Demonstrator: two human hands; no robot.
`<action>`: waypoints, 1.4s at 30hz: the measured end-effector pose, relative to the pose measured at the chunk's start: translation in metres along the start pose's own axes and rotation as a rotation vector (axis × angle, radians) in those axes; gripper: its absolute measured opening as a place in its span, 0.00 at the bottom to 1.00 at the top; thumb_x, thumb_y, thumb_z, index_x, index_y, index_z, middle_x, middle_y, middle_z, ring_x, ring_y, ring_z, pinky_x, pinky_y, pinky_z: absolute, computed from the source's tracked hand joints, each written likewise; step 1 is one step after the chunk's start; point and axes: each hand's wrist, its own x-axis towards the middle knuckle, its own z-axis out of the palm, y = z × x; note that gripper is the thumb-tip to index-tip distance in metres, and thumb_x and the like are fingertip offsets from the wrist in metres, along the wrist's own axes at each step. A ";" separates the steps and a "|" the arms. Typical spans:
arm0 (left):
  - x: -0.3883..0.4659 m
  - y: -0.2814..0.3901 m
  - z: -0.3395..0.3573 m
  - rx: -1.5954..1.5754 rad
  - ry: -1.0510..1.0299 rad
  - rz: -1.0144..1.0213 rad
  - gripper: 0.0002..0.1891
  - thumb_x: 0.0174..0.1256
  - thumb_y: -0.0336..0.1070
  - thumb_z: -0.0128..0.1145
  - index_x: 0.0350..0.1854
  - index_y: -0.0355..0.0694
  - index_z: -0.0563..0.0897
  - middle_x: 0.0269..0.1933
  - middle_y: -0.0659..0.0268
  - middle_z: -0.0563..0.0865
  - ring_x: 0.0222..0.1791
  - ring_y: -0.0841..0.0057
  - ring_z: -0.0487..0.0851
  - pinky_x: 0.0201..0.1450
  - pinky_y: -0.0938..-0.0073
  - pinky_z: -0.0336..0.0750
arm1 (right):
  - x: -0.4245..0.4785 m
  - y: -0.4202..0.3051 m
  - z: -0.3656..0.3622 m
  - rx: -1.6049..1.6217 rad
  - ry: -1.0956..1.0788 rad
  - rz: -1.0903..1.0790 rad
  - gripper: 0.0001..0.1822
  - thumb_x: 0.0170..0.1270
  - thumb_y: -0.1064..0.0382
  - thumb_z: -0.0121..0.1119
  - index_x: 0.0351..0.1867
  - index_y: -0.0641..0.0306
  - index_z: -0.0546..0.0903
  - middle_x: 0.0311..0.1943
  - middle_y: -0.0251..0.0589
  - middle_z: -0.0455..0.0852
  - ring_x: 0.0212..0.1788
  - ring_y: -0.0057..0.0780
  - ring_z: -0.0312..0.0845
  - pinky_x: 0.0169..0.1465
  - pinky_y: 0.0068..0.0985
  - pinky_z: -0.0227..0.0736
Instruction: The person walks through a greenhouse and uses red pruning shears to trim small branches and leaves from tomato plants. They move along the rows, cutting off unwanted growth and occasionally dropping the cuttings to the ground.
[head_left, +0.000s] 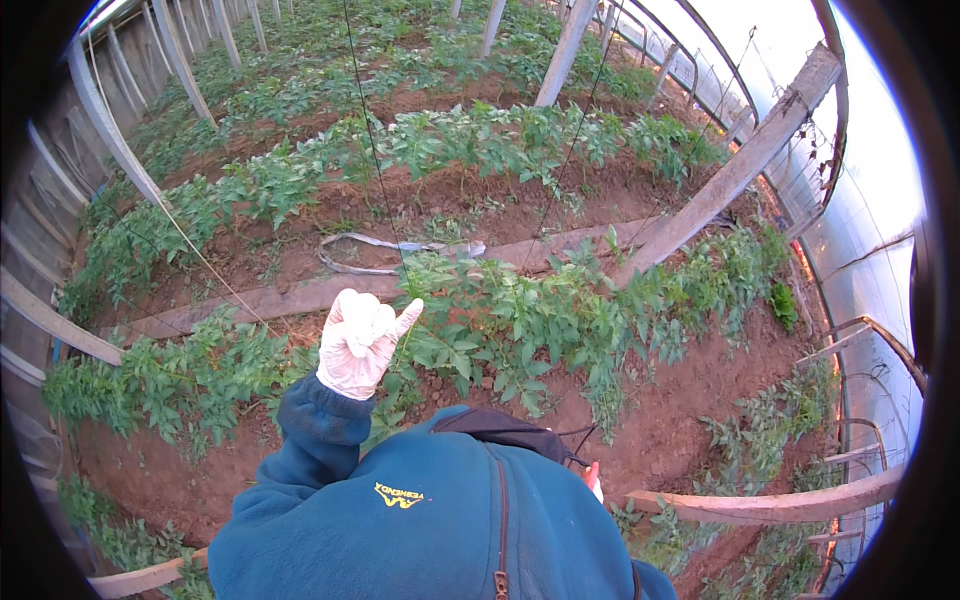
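My left hand (360, 341), in a thin white glove stained in places, is raised above the near row of leafy plants (517, 322). Most of its fingers are curled in, and one digit points out to the right. Nothing shows in its grip. A dark string (373, 142) runs down from above and reaches the foliage close to that digit's tip; contact between them is not clear. Only a small white and red-orange bit of my right hand (595, 480) appears past the jacket's edge, near a black mesh bag (506, 433). What it holds is hidden.
A wooden post (731, 169) leans over the row on the right. Behind the row lie a plank (315, 295) and a loop of pale strip (360, 238). More strings hang down, including a pale cord (199, 251). A rail (765, 506) crosses at lower right, by plastic sheeting (862, 277).
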 end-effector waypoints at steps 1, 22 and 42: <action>-0.003 0.004 -0.001 -0.006 0.034 0.004 0.11 0.39 0.12 0.48 0.21 0.37 0.72 0.17 0.71 0.71 0.22 0.79 0.72 0.71 0.45 0.56 | 0.005 -0.037 -0.001 0.139 -0.083 0.114 0.36 0.62 0.54 0.59 0.68 0.65 0.62 0.46 0.50 0.76 0.27 0.34 0.79 0.33 0.31 0.74; -0.005 -0.002 0.003 -0.027 0.011 -0.005 0.11 0.41 0.12 0.49 0.21 0.36 0.73 0.17 0.70 0.71 0.22 0.80 0.71 0.72 0.45 0.56 | 0.019 -0.110 -0.019 0.118 0.062 0.192 0.35 0.59 0.65 0.56 0.69 0.60 0.61 0.49 0.51 0.81 0.38 0.37 0.82 0.42 0.32 0.78; -0.006 -0.003 0.002 0.014 0.090 0.001 0.07 0.54 0.18 0.52 0.23 0.38 0.73 0.25 0.70 0.74 0.34 0.75 0.77 0.69 0.47 0.61 | 0.019 -0.076 -0.006 0.204 -0.042 0.205 0.36 0.66 0.54 0.51 0.73 0.59 0.53 0.66 0.45 0.67 0.23 0.24 0.78 0.29 0.24 0.75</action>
